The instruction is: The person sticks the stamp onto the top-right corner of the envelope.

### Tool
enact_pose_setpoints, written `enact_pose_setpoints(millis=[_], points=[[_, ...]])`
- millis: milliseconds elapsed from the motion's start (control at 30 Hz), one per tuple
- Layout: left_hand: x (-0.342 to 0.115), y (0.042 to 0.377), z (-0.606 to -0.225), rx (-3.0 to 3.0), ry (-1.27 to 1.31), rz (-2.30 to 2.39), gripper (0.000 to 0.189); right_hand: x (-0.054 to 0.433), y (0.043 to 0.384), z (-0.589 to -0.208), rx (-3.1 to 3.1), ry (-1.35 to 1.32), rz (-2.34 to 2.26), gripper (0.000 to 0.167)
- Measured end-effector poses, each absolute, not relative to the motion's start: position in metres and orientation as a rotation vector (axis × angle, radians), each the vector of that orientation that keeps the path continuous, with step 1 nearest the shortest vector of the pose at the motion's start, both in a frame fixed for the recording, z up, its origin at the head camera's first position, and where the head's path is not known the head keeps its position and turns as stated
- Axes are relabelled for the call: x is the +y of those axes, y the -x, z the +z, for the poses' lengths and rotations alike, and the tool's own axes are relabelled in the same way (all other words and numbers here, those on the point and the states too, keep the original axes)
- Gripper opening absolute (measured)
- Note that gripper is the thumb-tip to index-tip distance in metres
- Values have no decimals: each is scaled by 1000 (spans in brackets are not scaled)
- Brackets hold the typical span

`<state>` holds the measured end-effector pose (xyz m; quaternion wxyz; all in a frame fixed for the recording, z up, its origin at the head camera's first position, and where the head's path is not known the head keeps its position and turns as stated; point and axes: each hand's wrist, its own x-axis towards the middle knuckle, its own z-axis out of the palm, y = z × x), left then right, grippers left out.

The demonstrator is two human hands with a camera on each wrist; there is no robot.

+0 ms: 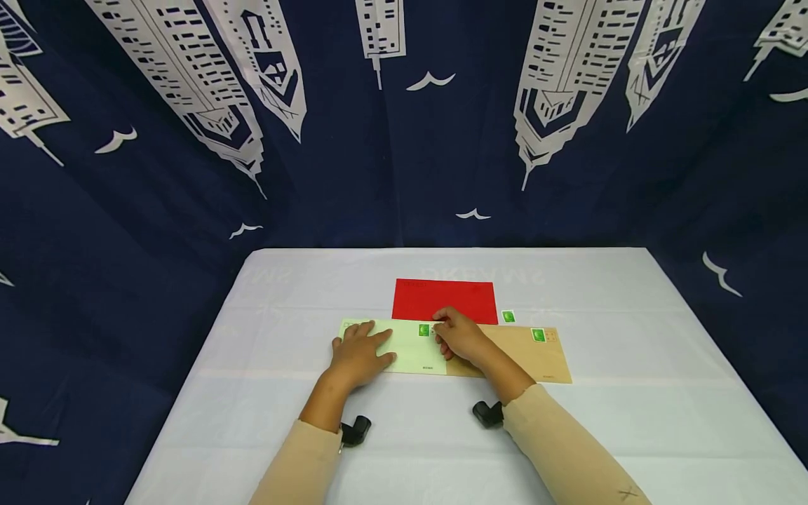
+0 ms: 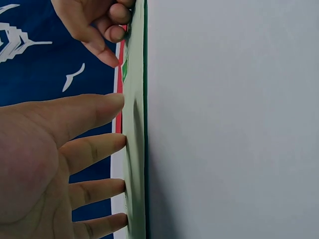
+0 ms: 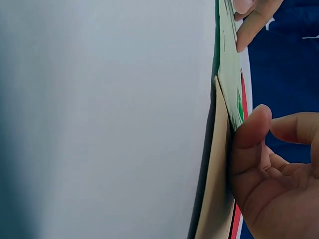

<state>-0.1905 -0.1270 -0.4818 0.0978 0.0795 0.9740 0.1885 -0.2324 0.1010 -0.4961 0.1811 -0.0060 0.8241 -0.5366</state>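
A pale green envelope lies flat on the white table. My left hand rests on its left part, fingers straight and spread, the fingertips on the paper. At its upper right corner is a green stamp with a white border. My right hand is just right of that stamp, fingers loosely bent, the thumb close to the envelope's right end. Nothing shows between its thumb and index finger. A brown envelope lies partly beneath the right hand, with another green stamp on its upper right corner.
Behind these lies a red envelope. A loose green stamp is on the white table beside its right end. A dark blue cloth with white building prints hangs behind the table. Black wrist cameras sit at both sleeves.
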Motion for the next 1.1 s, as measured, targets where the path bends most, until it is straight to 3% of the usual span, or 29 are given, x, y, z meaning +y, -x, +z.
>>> enact_pose_setpoints(millis=[267,567,1100], points=[[-123,197,-482,2938,-195,631,48,106,235,-495,2242,6,-1617,19],[-119,205,-485,3029,-118,954,39,112,229,-485,2234,37,-1717,24],[-103,211,-476,2964,-356,1219,38,150,220,-472,2258,42,-1839,23]])
